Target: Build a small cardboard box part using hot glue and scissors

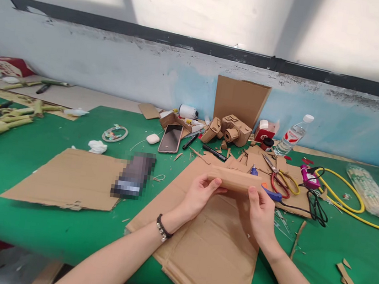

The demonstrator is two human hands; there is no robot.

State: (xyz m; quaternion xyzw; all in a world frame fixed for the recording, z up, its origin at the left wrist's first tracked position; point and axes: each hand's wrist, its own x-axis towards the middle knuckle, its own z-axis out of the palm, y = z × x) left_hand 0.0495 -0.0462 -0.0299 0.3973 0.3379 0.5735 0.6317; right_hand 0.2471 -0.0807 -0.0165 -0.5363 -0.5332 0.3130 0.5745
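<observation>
A narrow folded piece of cardboard (235,179) is held up between both hands, above a large cardboard sheet (210,255) that hangs over the table's front edge. My left hand (202,194) pinches its left end, thumb in front. At the right end, my right hand (261,210) grips it the same way. Just beyond the right hand lies a blue hot glue gun (273,195) with a black cord. Scissors (280,176) with red and yellow handles rest on cardboard scraps behind it. Farther back stands a cardboard model camera (235,130).
On the green table (73,128) lie a phone (171,138), a blurred-out dark device (133,175), another cardboard sheet (71,178) and black markers (215,153). A water bottle (294,135) stands at the back right, near a yellow hose (343,207) and a bag of sticks (373,194).
</observation>
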